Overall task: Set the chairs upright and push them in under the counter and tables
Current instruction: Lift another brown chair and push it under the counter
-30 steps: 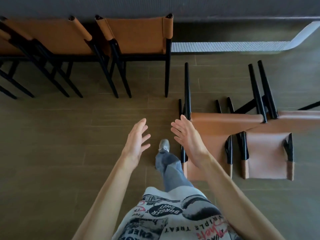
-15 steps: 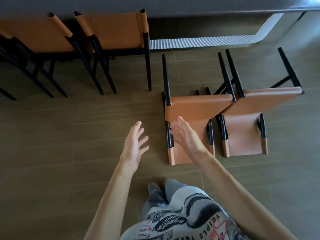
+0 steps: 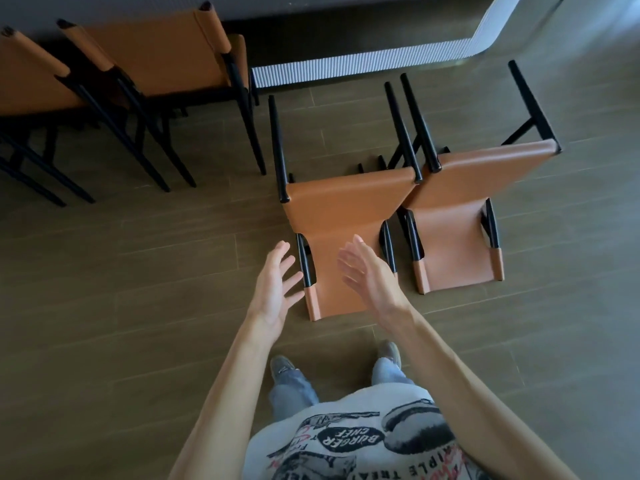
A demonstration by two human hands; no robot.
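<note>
Item 1. Near toppled tan leather chair with black metal legs [image 3: 346,216]: lies on its back on the brown wood-plank floor [image 3: 121,271]. The backrest is flat and its top edge points toward the person. The legs point toward the dark grey worktop front [image 3: 346,8].

Item 2. Second toppled tan leather chair [image 3: 460,209]: lies the same way, just to the right of item 1. Their adjoining legs run side by side, and the seat corners look to meet.

Item 3. Two upright tan leather chairs [image 3: 156,53] [image 3: 27,77]: pushed in against the worktop at upper left. Their rear legs splay out over the floor. The nearest leg stands just beside the left leg of item 1.

Item 4. White ribbed plinth strip [image 3: 363,64]: runs along the worktop base and curves away at upper right. The floor in front of it is bare beyond the toppled chairs' leg tips.

Open room: bare planks left of item 1, right of item 2, and around the person's grey shoes [image 3: 282,367].

Item 5. Left hand [image 3: 277,285]: open and holding nothing, fingers straight and spread, palm turned inward. It is just left of item 1's left back post.

Item 6. Right hand [image 3: 367,275]: open and holding nothing, fingers straight, palm facing the left hand. It is over item 1's backrest; contact cannot be told.
</note>
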